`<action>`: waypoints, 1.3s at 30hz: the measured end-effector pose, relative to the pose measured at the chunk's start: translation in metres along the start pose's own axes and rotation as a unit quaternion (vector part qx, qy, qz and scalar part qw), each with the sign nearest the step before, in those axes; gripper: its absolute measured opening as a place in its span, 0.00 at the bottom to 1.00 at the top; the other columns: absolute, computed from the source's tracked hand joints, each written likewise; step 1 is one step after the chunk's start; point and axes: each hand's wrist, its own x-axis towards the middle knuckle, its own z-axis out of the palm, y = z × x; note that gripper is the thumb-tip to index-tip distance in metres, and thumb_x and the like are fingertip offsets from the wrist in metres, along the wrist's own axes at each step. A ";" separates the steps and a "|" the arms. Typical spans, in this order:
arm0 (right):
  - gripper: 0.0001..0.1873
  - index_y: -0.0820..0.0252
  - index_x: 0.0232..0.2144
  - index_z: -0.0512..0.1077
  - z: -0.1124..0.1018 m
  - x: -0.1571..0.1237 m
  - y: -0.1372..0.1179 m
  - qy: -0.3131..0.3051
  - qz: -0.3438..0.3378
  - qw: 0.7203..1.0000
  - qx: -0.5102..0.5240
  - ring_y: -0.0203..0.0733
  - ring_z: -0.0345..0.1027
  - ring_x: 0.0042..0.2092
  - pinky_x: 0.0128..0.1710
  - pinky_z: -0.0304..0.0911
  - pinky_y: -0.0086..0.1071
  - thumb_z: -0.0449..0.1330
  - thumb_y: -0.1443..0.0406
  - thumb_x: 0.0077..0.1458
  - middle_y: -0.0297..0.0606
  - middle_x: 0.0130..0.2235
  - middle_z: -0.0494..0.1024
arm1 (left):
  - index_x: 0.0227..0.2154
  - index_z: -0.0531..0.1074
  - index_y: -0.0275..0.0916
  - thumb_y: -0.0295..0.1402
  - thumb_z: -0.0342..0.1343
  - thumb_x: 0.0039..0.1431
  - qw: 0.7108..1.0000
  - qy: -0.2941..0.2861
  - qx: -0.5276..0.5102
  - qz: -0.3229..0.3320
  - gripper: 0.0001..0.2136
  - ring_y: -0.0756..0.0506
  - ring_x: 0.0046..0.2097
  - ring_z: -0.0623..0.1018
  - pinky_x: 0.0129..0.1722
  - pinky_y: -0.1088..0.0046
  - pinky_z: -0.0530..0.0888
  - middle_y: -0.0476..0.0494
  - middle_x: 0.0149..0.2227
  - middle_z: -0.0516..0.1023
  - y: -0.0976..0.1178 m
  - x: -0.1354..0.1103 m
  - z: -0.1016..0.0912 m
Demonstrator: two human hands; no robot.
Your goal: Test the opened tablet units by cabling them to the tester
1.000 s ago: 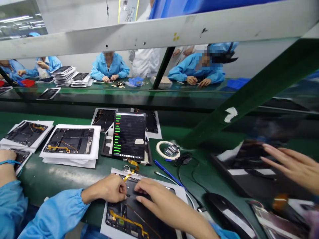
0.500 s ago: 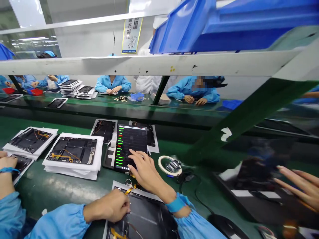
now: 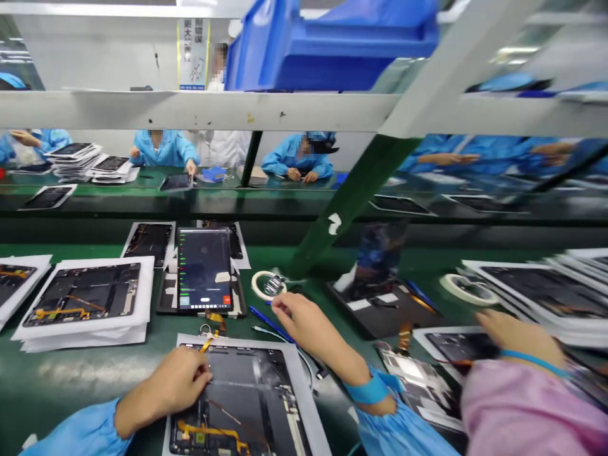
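Note:
An opened tablet chassis lies on white paper at the near edge of the green bench. My left hand rests on its top left corner, fingers curled in a pinch by an orange flex cable. My right hand reaches right of the lit test tablet, fingers curled close to a roll of white tape and a blue pen; what it pinches is unclear.
Stacks of opened tablets on paper lie to the left. A co-worker's hand and pink sleeve work on tablets at the right. A green post rises from the bench. Blue bins sit overhead. People in blue sit across the belt.
My right hand left the lit tablet's screen and moved right toward the tape roll. The screen changed from green bars to a mostly dark page. The view swung to the right.

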 end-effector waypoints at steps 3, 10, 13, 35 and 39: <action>0.08 0.60 0.33 0.71 0.000 -0.012 0.005 -0.046 0.010 0.999 -0.019 0.42 0.67 0.39 0.42 0.61 0.36 0.53 0.69 0.63 0.38 0.35 0.74 | 0.37 0.76 0.38 0.34 0.49 0.68 0.997 0.049 0.049 0.024 0.11 0.44 0.42 0.76 0.41 0.70 0.67 0.42 0.41 0.79 0.017 0.006 -0.002; 0.05 0.64 0.33 0.72 0.034 -0.011 -0.017 -0.065 -0.014 0.996 -0.060 0.51 0.63 0.44 0.43 0.60 0.41 0.57 0.71 0.62 0.47 0.38 0.73 | 0.40 0.74 0.36 0.28 0.46 0.68 0.973 0.087 0.139 0.165 0.11 0.42 0.46 0.73 0.48 0.64 0.72 0.39 0.44 0.76 0.076 0.062 0.025; 0.10 0.65 0.34 0.71 0.032 -0.013 -0.017 -0.053 -0.002 0.997 -0.048 0.52 0.63 0.45 0.45 0.60 0.43 0.52 0.70 0.66 0.49 0.39 0.73 | 0.40 0.74 0.35 0.26 0.44 0.68 0.968 0.124 0.147 0.159 0.12 0.43 0.45 0.72 0.48 0.64 0.73 0.39 0.44 0.75 0.081 0.085 0.041; 0.16 0.58 0.36 0.81 -0.008 -0.128 0.007 -0.095 0.164 0.937 0.292 0.40 0.66 0.36 0.36 0.56 0.32 0.58 0.55 0.64 0.37 0.33 0.74 | 0.42 0.75 0.37 0.33 0.40 0.72 0.987 0.097 0.088 0.095 0.17 0.42 0.43 0.71 0.46 0.65 0.66 0.40 0.42 0.77 0.073 0.102 0.045; 0.17 0.58 0.36 0.81 -0.010 -0.128 0.007 -0.095 0.164 0.939 0.287 0.39 0.65 0.35 0.35 0.55 0.32 0.58 0.54 0.64 0.37 0.33 0.74 | 0.41 0.75 0.38 0.34 0.40 0.72 0.988 0.100 0.075 0.092 0.17 0.43 0.42 0.73 0.46 0.64 0.66 0.41 0.40 0.78 0.072 0.103 0.045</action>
